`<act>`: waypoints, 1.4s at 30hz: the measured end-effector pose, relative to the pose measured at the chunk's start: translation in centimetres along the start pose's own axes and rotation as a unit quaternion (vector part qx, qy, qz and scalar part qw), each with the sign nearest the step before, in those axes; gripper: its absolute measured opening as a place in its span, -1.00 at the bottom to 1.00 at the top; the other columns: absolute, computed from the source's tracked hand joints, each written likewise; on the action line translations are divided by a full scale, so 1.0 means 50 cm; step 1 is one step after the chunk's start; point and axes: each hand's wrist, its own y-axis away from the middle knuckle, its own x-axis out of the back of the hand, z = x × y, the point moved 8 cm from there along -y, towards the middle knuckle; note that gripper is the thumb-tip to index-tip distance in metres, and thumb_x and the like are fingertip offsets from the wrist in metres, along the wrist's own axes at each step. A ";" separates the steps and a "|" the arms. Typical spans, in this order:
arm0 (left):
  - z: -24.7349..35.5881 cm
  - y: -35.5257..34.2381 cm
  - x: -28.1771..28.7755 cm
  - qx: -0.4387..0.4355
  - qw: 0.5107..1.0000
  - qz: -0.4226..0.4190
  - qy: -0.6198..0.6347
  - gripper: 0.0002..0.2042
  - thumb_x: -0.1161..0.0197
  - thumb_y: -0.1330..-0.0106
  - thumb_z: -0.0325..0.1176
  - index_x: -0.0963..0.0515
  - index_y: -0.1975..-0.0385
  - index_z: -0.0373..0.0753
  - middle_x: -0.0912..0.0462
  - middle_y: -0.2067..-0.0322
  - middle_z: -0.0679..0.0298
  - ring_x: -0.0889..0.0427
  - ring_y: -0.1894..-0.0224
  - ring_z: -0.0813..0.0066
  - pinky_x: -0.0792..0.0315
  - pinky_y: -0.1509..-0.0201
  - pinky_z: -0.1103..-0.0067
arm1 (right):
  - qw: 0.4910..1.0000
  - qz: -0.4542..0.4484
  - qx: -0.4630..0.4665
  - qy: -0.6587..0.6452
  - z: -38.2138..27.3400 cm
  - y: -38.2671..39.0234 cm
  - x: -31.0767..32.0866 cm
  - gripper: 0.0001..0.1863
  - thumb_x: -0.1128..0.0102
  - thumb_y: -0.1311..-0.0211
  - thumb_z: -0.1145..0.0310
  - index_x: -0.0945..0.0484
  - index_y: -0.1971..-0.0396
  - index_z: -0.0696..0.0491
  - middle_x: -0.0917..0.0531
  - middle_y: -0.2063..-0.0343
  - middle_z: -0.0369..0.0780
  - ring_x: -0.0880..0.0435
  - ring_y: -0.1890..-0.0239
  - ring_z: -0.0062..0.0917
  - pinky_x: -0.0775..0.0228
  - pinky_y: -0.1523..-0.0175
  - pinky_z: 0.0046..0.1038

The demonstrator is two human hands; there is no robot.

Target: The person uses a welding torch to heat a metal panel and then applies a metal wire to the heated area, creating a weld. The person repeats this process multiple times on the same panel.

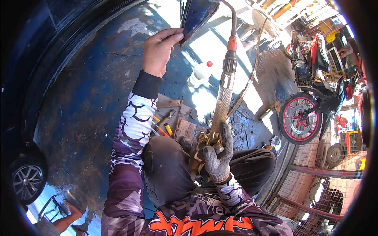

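The left hand (157, 49), bare, has its grip pinched on the lower end of a dark metal piece (200, 16), thumb on the near face and fingers tucked behind. The piece rises from those fingertips, and its upper part is cut off from my sight.

The right hand (217, 163), in a grey knit glove, has its grip curled around the brass valve end of a torch (223, 104); some fingers are hidden behind it. From that grip the ridged handle stands away to an orange collar, then a thin bent tube that reaches up just right of the dark piece, its tip out of view.

Between the two, on the blue floor (90, 98), sits a whitish plastic bottle (199, 76) with a red cap; I can't tell what is in it. Wood boards (189, 128) and a yellow-handled tool (169, 130) lie beside the person's knees. Toward the floor's right edge stands a motorcycle (311, 94), near a wire mesh fence (315, 192).
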 end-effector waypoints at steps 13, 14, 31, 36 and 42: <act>-0.002 -0.001 -0.002 0.005 1.000 -0.002 -0.001 -0.80 -0.41 -0.31 -0.41 -0.79 0.10 -0.22 -0.79 0.30 0.38 -0.56 0.35 0.71 -0.36 0.26 0.68 | 0.997 0.005 0.046 0.066 -0.040 -0.032 -0.021 -0.24 -0.33 -0.18 0.57 -0.28 -0.41 0.34 -0.64 -0.13 0.08 -0.72 -0.08 -0.35 -0.54 -0.18 -0.34; 0.000 -0.001 -0.003 0.001 1.000 -0.004 0.001 -0.80 -0.41 -0.31 -0.41 -0.79 0.10 -0.22 -0.79 0.30 0.38 -0.55 0.35 0.72 -0.36 0.26 0.69 | 0.995 0.008 0.055 0.079 -0.043 -0.032 -0.020 -0.24 -0.33 -0.18 0.57 -0.28 -0.40 0.34 -0.64 -0.13 0.08 -0.72 -0.07 -0.34 -0.55 -0.18 -0.34; -0.002 -0.001 -0.003 0.009 1.000 0.002 -0.006 -0.80 -0.42 -0.30 -0.45 -0.78 0.09 -0.24 -0.77 0.31 0.38 -0.54 0.37 0.74 -0.33 0.31 0.71 | 0.999 0.002 0.006 0.042 -0.030 -0.031 -0.020 -0.25 -0.32 -0.20 0.56 -0.28 -0.40 0.33 -0.61 -0.18 0.08 -0.69 -0.13 -0.33 -0.51 -0.23 -0.32; 0.000 -0.001 -0.004 0.003 1.000 0.004 -0.001 -0.80 -0.42 -0.31 -0.45 -0.78 0.10 -0.24 -0.77 0.33 0.39 -0.52 0.38 0.75 -0.32 0.33 0.71 | 0.998 0.004 0.031 0.057 -0.038 -0.035 -0.019 -0.26 -0.31 -0.20 0.56 -0.29 -0.40 0.34 -0.62 -0.17 0.09 -0.69 -0.13 -0.33 -0.52 -0.22 -0.32; 0.002 -0.001 -0.004 0.013 1.000 0.008 -0.004 -0.80 -0.43 -0.30 -0.45 -0.79 0.10 -0.23 -0.74 0.37 0.44 -0.43 0.43 0.79 -0.28 0.37 0.73 | 1.000 0.008 -0.021 0.009 -0.015 -0.028 -0.016 -0.25 -0.29 -0.20 0.57 -0.27 -0.41 0.34 -0.61 -0.20 0.10 -0.69 -0.14 -0.32 -0.51 -0.23 -0.32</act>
